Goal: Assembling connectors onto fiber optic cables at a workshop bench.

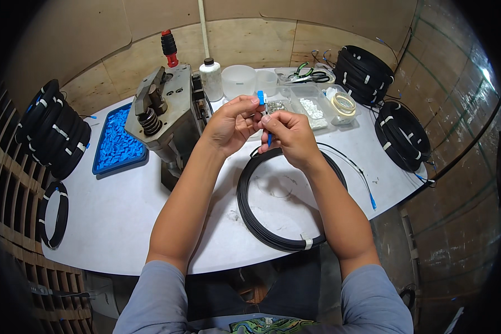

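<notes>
The left hand (235, 123) pinches a small blue cap (261, 98) between thumb and fingers, while the right hand (291, 133) grips a slim cable connector (270, 139) just below it, a blue part showing beneath the fingers. Both are held up over the table (117, 222), beyond the far side of a black cable coil (249, 209); the connector's long axis runs nearly straight away from the person, leaning slightly left at its far end, which points to the cap (whether the two touch is hard to tell, with fingertips so close). The coil lies flat, bound near its front by a white tie (309, 244), and a loose cable end with a blue tip (373, 201) curves out to its right, pointing back toward the person. Left of the forearms stands a metal press (175, 103), and past it a blue tray (122, 168) full of small blue pieces (117, 139). Behind the hands are a white bottle (210, 80), a translucent tub (239, 82) and a tape roll (344, 102). More black coils (364, 75) are stacked at the right and left edges.
</notes>
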Motion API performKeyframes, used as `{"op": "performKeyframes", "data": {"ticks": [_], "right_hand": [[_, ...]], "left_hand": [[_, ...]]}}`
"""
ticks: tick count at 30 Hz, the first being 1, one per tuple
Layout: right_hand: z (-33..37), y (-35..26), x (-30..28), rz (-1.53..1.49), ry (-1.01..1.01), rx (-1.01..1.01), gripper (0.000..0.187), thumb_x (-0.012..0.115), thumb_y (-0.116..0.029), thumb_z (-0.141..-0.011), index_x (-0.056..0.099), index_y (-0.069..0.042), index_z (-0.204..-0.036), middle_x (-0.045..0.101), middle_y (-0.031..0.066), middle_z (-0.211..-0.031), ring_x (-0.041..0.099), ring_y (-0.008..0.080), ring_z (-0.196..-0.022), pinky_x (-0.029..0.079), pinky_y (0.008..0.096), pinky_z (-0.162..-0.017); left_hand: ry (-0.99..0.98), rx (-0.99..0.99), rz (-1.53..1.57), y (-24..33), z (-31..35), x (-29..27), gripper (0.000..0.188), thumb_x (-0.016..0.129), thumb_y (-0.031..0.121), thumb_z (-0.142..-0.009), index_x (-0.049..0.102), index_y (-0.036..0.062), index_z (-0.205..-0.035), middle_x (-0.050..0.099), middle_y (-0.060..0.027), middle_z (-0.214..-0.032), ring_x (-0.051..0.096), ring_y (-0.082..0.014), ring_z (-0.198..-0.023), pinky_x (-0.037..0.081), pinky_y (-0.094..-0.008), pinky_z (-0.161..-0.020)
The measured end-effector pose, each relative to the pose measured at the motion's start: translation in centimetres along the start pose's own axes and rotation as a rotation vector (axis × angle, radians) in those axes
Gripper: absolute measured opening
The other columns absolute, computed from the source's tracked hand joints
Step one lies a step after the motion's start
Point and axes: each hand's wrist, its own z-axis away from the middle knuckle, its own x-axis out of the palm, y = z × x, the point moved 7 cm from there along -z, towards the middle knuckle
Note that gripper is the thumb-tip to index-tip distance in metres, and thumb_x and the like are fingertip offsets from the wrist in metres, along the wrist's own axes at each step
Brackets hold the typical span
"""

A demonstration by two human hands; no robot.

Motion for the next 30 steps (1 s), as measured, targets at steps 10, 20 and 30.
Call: {"op": "performKeyframes", "data": {"ticks": [10, 20, 30], "right_hand": [[-0.05, 0.09, -0.10, 0.010, 0.009, 0.004, 0.021, 0.056, -0.017, -0.094, 0.060, 0.001, -0.084, 0.059, 0.0062, -0.069, 0.059, 0.0140, -0.055, 0.057, 0.0288, -0.054], [-0.01, -0.07, 0.01, 0.012, 0.012, 0.012, 0.021, 0.057, -0.017, -0.093, 0.061, 0.001, -0.084, 0.058, 0.0061, -0.068, 0.059, 0.0135, -0.055, 0.057, 0.0290, -0.053], [0.06, -0.11, 0.00, 0.021, 0.018, 0.011, 0.022, 0.057, -0.018, -0.093, 0.061, 0.002, -0.084, 0.059, 0.0065, -0.068, 0.059, 0.0138, -0.055, 0.057, 0.0291, -0.053]], "left_hand": [[0.010, 0.003, 0.006, -0.07, -0.05, -0.13, 0.016, 0.064, 0.013, -0.086, 0.055, 0.0056, -0.097, 0.060, -0.0054, -0.090, 0.058, -0.0136, -0.081, 0.051, -0.0267, -0.072], [-0.001, 0.002, 0.011, -0.10, -0.15, -0.28, 0.017, 0.064, 0.013, -0.086, 0.055, 0.0055, -0.098, 0.061, -0.0053, -0.090, 0.059, -0.0135, -0.081, 0.051, -0.0267, -0.072], [0.014, 0.002, 0.006, -0.05, 0.02, -0.15, 0.016, 0.064, 0.013, -0.086, 0.056, 0.0051, -0.098, 0.061, -0.0052, -0.089, 0.059, -0.0136, -0.080, 0.051, -0.0269, -0.072]]}}
